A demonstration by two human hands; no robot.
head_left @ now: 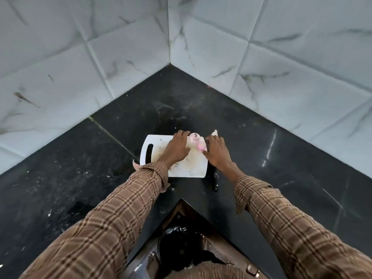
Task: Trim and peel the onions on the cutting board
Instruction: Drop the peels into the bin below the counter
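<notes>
Because the peeling needs both of my hands free, I have the knife [216, 179] lying on the black bench [281, 158] just beside the near right corner of the cutting board [193, 168], its dark handle pointing back toward me and its blade mostly hidden under my right wrist. The onions [196, 140] sit at the far right corner of the board, pale and pink, so at least part of the dry skin looks to be off already; I cannot tell how many there are, as they blur together between my hands.

My left hand [177, 148] reaches across the board with its fingers curled loosely over the left side of the onions, touching them, which I judge steadies them. My right hand [216, 150] lies palm down at the board's right edge, fingers bent and close together against the onions' right side; whether it pinches a strip of skin I cannot tell. A pale scrap of peel [215, 132] lies just beyond that hand, and another [136, 165] curls by the board's near left corner.
</notes>
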